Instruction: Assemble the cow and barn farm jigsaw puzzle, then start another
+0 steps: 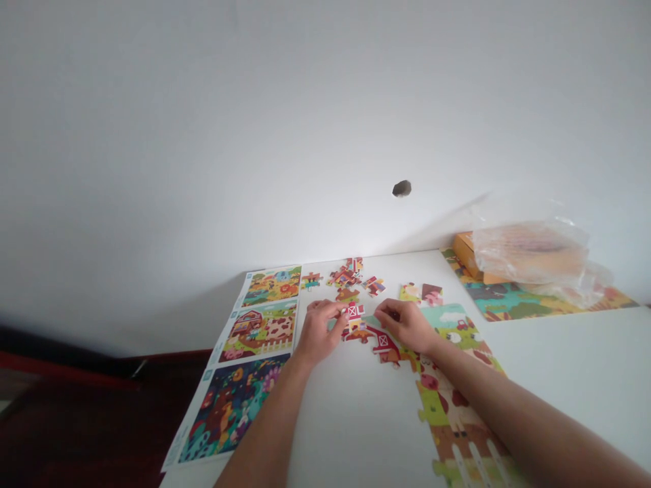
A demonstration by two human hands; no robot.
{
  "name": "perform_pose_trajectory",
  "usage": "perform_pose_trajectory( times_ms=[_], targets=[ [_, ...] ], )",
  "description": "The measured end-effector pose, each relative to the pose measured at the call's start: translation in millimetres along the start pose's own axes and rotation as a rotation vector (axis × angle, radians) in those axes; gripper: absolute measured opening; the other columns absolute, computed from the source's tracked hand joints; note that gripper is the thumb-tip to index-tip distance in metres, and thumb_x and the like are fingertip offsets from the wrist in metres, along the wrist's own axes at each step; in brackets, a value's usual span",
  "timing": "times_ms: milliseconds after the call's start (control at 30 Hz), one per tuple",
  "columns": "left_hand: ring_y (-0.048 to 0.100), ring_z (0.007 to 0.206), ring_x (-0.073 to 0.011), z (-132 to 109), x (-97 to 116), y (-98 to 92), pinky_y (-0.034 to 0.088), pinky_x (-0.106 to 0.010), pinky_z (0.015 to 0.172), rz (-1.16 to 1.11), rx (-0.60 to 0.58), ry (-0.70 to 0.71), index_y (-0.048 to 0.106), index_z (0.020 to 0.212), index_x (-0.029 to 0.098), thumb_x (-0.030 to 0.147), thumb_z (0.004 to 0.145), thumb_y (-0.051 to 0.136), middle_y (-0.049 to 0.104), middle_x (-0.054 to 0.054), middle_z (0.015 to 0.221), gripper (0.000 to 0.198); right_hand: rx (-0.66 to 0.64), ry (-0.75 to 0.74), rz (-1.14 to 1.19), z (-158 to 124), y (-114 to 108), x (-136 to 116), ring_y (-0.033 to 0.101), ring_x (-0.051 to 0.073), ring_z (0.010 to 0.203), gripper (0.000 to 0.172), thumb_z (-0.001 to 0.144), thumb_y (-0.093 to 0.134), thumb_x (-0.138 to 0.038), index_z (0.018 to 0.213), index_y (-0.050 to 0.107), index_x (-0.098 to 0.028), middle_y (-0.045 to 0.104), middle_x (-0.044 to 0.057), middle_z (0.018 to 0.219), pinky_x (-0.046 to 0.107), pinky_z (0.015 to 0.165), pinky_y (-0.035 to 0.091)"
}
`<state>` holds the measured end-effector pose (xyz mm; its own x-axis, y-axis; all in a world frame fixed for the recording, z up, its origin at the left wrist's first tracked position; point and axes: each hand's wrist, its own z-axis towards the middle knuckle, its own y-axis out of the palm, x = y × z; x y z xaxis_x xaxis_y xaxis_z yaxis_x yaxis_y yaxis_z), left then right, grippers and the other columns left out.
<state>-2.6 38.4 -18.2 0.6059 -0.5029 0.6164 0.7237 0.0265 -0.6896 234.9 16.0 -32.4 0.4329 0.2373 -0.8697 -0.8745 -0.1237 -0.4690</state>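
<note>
1. Far left of both grips, a dark floor [102,420] is showing below the tabletop.
2. Just left of the left hand, a printed sheet [264,327] with three pictures is lying on the white table [330,434]; the left forearm is covering part of its lowest picture.
3. The left hand [319,331] is pinching narrowly, thumb and forefinger closing on the edge of a red barn piece [353,310], which is sitting right at those fingertips.
4. Beyond this pinch, toward the wall [325,135], loose puzzle pieces [346,274] are lying in an overlapping cluster.
5. Between the two grips and a little nearer the person, joined barn pieces [383,341] are running toward the farm puzzle.
6. The right hand [407,324] is bending its fingers close together; whether they are holding a piece, I cannot tell.
7. Beneath and right of the right hand, the farm puzzle [458,413] is lying partly hidden by the right forearm.
8. Just beyond the right hand, two pieces [432,294] are lying side by side; above them a hole [401,188] is showing in the wall.
9. Well right of both grips, a clear plastic bag [534,251] is partly covering an orange box [465,254], both resting over a jungle puzzle [523,308].
</note>
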Motion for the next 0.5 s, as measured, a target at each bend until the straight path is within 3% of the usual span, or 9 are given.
perform_pose_trajectory(
  times_ms=[133, 233, 333, 500],
  targets=[
    [0.069, 0.081, -0.0201, -0.7, -5.8, -5.3, 0.048, -0.039, 0.090, 0.087, 0.052, -0.032, 0.075, 0.090, 0.021, 0.030, 0.090, 0.056, 0.076, -0.004, 0.083, 0.021, -0.015, 0.000, -0.048, -0.4, 0.1, -2.7, 0.049, 0.012, 0.059, 0.027, 0.093, 0.053, -0.039, 0.081, 0.065, -0.018, 0.062, -0.001, 0.067, 0.025, 0.057, 0.037],
    [0.068, 0.082, -0.0197, -1.5, -4.3, -5.7, 0.048, -0.037, 0.087, 0.111, -0.003, -0.048, 0.075, 0.084, 0.023, 0.029, 0.088, 0.059, 0.076, -0.003, 0.080, 0.018, -0.036, -0.061, -0.112, -1.4, 0.5, -4.5, 0.052, 0.012, 0.060, 0.025, 0.093, 0.052, -0.035, 0.084, 0.067, -0.018, 0.064, 0.000, 0.071, 0.026, 0.060, 0.040],
    [0.067, 0.083, -0.0196, -2.5, 2.6, -4.9, 0.045, -0.037, 0.089, 0.113, -0.096, -0.044, 0.076, 0.078, 0.023, 0.028, 0.087, 0.062, 0.076, -0.001, 0.077, 0.017, -0.037, -0.165, -0.197, -3.6, 0.1, -6.2, 0.059, 0.015, 0.073, 0.021, 0.092, 0.057, -0.036, 0.096, 0.069, -0.020, 0.068, 0.004, 0.088, 0.027, 0.069, 0.046],
    [0.063, 0.082, -0.0196, -4.8, 12.5, -4.6, 0.036, -0.042, 0.094, 0.122, -0.233, -0.013, 0.077, 0.073, 0.023, 0.028, 0.086, 0.064, 0.073, -0.001, 0.071, 0.019, -0.201, -0.303, -0.338, -8.4, -2.5, -11.4, 0.064, 0.022, 0.099, 0.050, 0.082, 0.070, -0.049, 0.125, 0.063, -0.023, 0.061, 0.009, 0.119, 0.033, 0.087, 0.050]
  ],
)
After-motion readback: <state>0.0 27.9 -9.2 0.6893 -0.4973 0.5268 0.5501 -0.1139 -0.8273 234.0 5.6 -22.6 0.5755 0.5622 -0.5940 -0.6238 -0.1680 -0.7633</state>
